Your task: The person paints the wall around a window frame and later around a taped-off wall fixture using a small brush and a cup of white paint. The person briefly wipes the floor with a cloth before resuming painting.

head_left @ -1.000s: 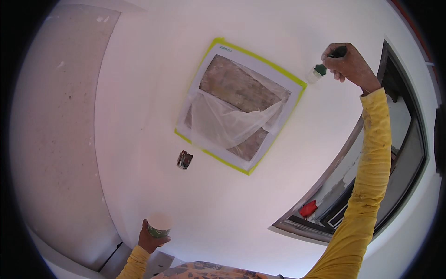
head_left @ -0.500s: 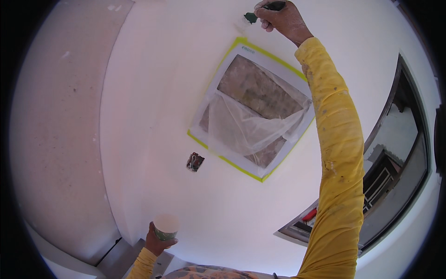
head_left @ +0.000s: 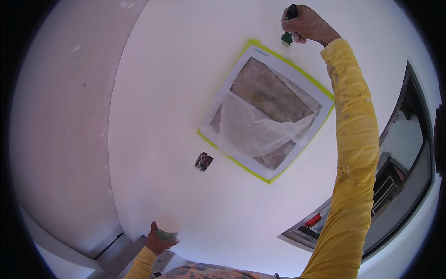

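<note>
My right hand [head_left: 308, 25] is raised high at the top of the view, closed around a paintbrush [head_left: 289, 29] with a black handle and green ferrule. Its bristles touch the white surface just beyond the upper corner of a square opening [head_left: 267, 111] masked with yellow-green tape and loose clear plastic film. My left hand [head_left: 157, 241] is low near the bottom edge and grips a small cup [head_left: 167, 227] with a pale rim and green band. Both sleeves are yellow and paint-speckled.
A small open electrical box [head_left: 203, 161] with wires sits left of and below the masked square. A dark-framed window [head_left: 399, 186] runs along the right, with a red object [head_left: 313, 220] at its lower end. A grey unpainted wall [head_left: 60, 139] fills the left.
My right hand with the brush swept from the square's right corner across to above its upper corner. The view shifted a little. My left hand keeps the cup low.
</note>
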